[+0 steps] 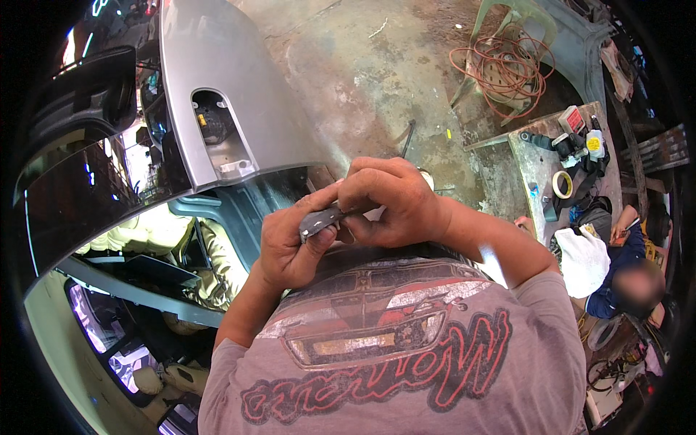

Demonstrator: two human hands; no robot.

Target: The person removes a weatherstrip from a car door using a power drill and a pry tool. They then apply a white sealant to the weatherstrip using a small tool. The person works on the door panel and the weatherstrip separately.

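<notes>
In front of my chest both hands are raised close together. My left hand (290,243) is closed round a small, elongated dark grey piece (319,221) with whitish specks, its thumb pressed along the near side. My right hand (391,199) pinches at the right end of the same piece, its fingers curled; what lies between those fingertips is partly hidden. The exact kind of the piece does not show. Just beyond and left of my hands is a silver car body panel (268,94) with an oblong opening (217,134) in it.
The car's open interior (239,217) lies to my left. At right stands a worn workbench (533,188) with a tape roll (562,184) and tools. Behind it a chair (482,22) carries a coiled orange hose (504,69). A person (616,268) sits at lower right near a white cloth (582,261).
</notes>
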